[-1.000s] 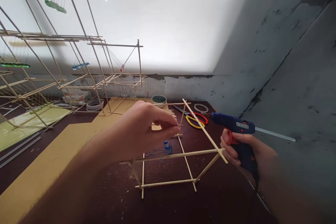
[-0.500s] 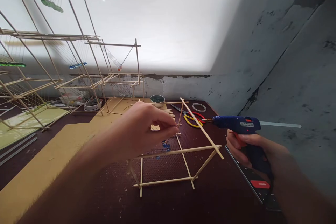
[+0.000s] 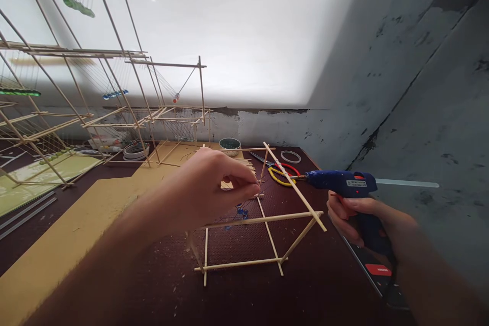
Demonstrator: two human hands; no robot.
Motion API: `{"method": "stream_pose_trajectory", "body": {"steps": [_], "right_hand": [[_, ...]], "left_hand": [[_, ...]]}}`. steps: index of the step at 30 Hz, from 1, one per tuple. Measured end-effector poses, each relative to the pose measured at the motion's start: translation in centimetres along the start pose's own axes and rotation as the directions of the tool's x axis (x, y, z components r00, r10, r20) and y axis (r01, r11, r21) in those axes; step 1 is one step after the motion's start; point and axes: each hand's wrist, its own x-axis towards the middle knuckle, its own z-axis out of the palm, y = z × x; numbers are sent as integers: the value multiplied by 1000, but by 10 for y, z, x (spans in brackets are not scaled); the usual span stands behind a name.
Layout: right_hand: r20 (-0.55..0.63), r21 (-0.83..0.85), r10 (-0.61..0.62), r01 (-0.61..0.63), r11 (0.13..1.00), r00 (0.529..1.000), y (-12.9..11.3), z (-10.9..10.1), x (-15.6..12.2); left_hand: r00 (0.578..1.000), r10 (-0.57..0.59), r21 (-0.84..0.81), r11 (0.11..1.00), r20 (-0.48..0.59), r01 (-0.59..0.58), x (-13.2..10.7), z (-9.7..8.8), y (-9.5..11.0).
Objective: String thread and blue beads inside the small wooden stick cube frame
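Note:
My left hand [image 3: 214, 186] is closed in a pinch at a joint of a small frame of thin wooden sticks [image 3: 263, 221] standing on the dark brown table [image 3: 305, 290]. What the fingertips pinch is too small to name. Blue beads [image 3: 241, 211] hang just under the fingers. My right hand [image 3: 359, 214] grips a blue hot glue gun [image 3: 340, 182] with an orange trigger. Its nozzle points left at a slanted stick of the frame, and a clear glue stick [image 3: 407, 183] juts out of its back.
Tall stick structures with hanging beads [image 3: 114, 94] stand at the left and back. A small bowl [image 3: 229, 144], scissors with red and yellow handles [image 3: 282, 172], a tape ring [image 3: 290, 156] and a wire coil [image 3: 134, 151] lie behind the frame. A grey wall rises at the right.
My right hand drew the glue gun a little to the right, then moved its nozzle back to the slanted stick. A dark flat object with a red label came into view under that hand.

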Motion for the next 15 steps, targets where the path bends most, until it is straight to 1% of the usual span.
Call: {"method": "stream_pose_trajectory", "body": {"steps": [11, 15], "right_hand": [[-27, -29, -12, 11, 1000, 1000, 0, 4, 0], [-85, -15, -38, 37, 999, 996, 3, 6, 0]], "left_hand": [[1000, 8, -10, 1000, -9, -8, 0, 2, -3], [1000, 20, -1, 1000, -5, -20, 1, 3, -4]]}}
